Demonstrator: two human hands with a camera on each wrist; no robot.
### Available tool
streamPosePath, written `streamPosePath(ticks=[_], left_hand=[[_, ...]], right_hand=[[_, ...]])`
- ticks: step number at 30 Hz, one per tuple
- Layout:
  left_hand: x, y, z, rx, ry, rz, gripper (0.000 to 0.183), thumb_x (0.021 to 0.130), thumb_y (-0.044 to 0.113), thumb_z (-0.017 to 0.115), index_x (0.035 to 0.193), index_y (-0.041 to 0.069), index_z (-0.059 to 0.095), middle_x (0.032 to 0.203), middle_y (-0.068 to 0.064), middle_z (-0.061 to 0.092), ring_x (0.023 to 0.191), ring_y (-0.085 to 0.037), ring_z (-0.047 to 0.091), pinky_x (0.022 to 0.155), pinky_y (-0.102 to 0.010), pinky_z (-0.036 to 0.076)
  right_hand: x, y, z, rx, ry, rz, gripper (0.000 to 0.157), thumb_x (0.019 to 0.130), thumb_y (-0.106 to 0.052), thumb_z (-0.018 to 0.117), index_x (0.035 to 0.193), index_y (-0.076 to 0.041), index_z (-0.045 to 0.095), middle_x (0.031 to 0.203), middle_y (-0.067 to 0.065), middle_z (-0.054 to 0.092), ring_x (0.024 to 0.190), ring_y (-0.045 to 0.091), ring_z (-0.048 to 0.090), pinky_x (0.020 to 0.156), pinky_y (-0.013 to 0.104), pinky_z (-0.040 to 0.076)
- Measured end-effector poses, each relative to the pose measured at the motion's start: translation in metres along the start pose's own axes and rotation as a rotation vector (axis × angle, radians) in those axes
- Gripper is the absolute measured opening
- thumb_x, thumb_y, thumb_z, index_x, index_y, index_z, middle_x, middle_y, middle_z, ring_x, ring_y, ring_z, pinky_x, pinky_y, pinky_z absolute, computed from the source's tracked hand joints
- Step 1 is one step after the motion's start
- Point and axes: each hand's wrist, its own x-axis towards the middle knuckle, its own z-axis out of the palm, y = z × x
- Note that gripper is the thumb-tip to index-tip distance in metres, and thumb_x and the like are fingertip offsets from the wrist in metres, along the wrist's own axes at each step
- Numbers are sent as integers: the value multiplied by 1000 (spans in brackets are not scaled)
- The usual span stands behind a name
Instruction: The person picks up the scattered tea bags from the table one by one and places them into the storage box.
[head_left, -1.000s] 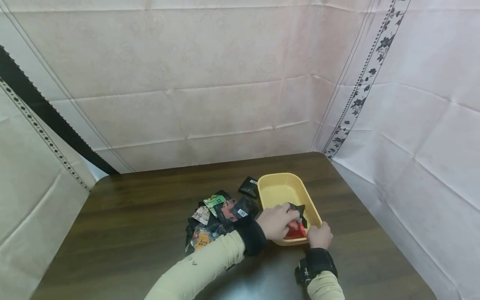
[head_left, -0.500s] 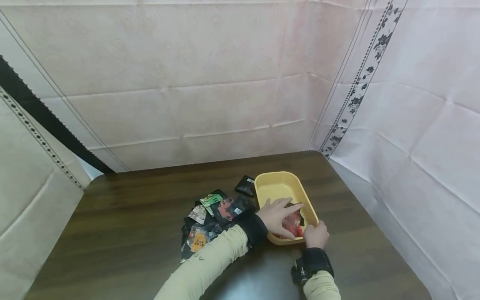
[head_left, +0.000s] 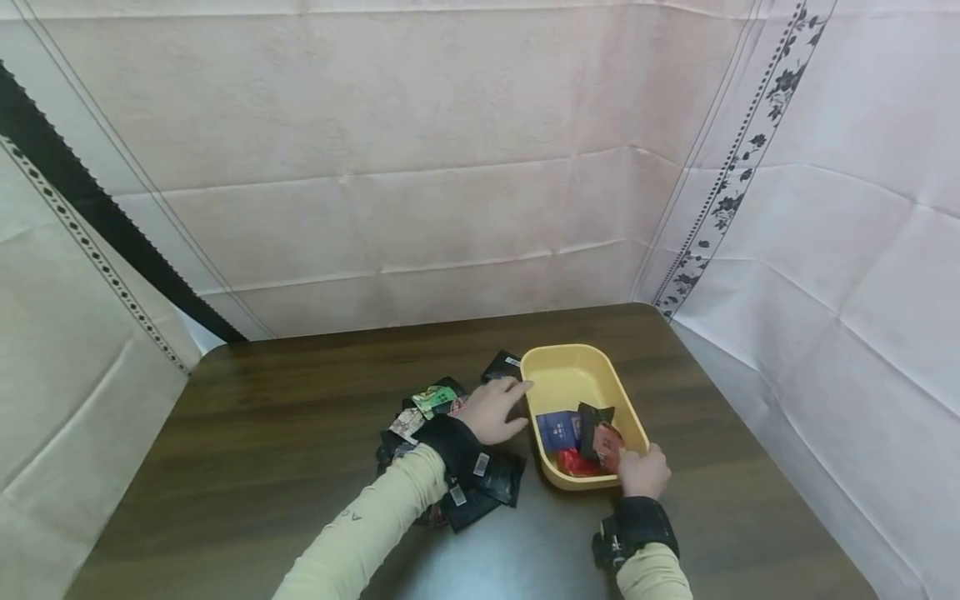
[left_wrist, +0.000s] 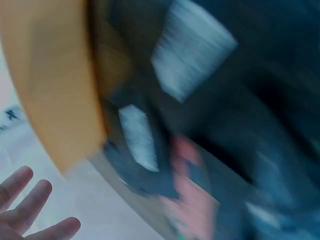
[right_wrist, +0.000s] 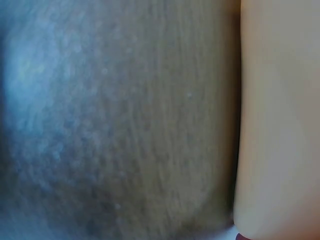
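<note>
My left hand (head_left: 495, 410) is held over the pile of small sachets, just left of the yellow plastic tray (head_left: 573, 375), its fingers extended and apart with nothing between them. In the left wrist view, three fingers (left_wrist: 35, 200) show at the lower left, beside blurred black sachets (left_wrist: 140, 140) with white labels. My right hand (head_left: 643, 472) grips the tray's near right corner. Inside the tray's near half lie a blue sachet (head_left: 557, 431), a black sachet (head_left: 592, 421), a red sachet (head_left: 577, 463) and a reddish one (head_left: 608, 443).
More black sachets (head_left: 498, 477) lie in front of my left forearm, which hides part of the pile. A green-labelled sachet (head_left: 433, 400) is at the pile's back. One black sachet (head_left: 501, 365) sits against the tray's far left side. Brown wooden table (head_left: 285, 417), white cloth walls behind.
My left hand was in the tray on the sachets, spread its fingers, then moved left out over the pile. The sachets in the tray are now uncovered. My right hand stays at the corner.
</note>
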Motion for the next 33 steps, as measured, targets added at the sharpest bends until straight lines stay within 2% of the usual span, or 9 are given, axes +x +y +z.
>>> streamPosePath(ticks=[5,10,16,20,26,29,33], left_hand=[[-10,-36,6,40,13,-132,56,84,28,60,135,12,42,125,-15,48,111,-33,48,85,-46,43],[-11,-50,9,56,-32,-217,57,83,29,61,134,12,43,125,-16,47,112,-33,47,86,-47,42],[-1,-40,14,94,-67,-213,57,82,31,62,133,13,45,127,-15,47,112,-32,47,85,-45,43],[9,-28,25,150,-109,-224,62,78,38,65,133,16,47,125,-14,48,108,-31,48,80,-44,46],[20,-14,46,254,-187,-277,67,67,47,72,127,25,53,110,-12,50,95,-32,51,74,-45,45],[24,-9,51,256,-195,-280,61,66,41,76,121,24,56,105,-11,51,89,-31,52,71,-47,46],[27,-7,53,237,-175,-236,52,69,25,76,117,20,56,100,-11,52,80,-29,55,60,-43,48]], right_hand=[[2,2,0,-10,16,-19,36,80,-5,42,107,18,47,103,39,50,96,53,46,83,57,36],[2,2,0,-9,12,-20,35,80,-5,43,107,18,47,102,39,50,95,53,46,82,57,36],[1,1,0,-26,8,-23,35,81,-6,43,107,18,48,102,39,50,94,53,46,82,57,37],[-1,1,1,-22,-1,-9,35,81,-5,42,108,18,47,103,39,50,95,53,46,82,57,36],[-3,0,0,-37,-3,-14,35,80,-3,39,107,18,47,103,39,50,95,53,46,82,57,37],[-3,0,0,-24,1,-17,35,80,-2,39,108,17,48,103,38,51,95,53,47,83,57,37],[-1,0,0,-9,10,-12,36,80,-2,39,109,16,48,104,38,51,96,52,47,84,57,36]])
